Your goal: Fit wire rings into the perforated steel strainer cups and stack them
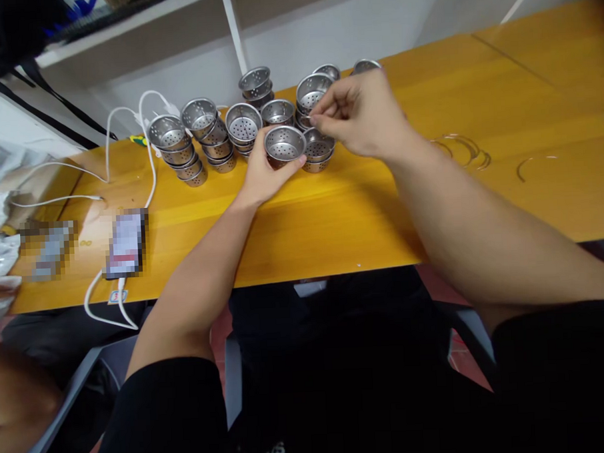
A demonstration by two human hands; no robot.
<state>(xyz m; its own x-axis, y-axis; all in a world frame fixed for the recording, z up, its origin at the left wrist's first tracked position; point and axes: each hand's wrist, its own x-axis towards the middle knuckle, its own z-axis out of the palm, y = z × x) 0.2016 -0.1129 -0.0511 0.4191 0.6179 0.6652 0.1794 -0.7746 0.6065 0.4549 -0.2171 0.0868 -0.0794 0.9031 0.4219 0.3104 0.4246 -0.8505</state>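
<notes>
My left hand (264,169) is wrapped round a perforated metal strainer cup (285,142), thumb at its front, the open top facing up. My right hand (360,110) is closed in a pinch just right of it, in front of a stack of strainer cups (315,92). What sits between those fingertips, if anything, is too small to make out. Another short stack (319,149) stands on the table right behind the held cup. Further stacks of the same cups (200,117) are lined up to the left, some leaning.
Thin wire rings (461,151) lie on the yellow table (302,233) at the right. A phone (126,244) with a white cable and a second blurred device (53,251) lie at the left. A white shelf (173,18) stands behind. Another person's arm (19,406) shows at far left.
</notes>
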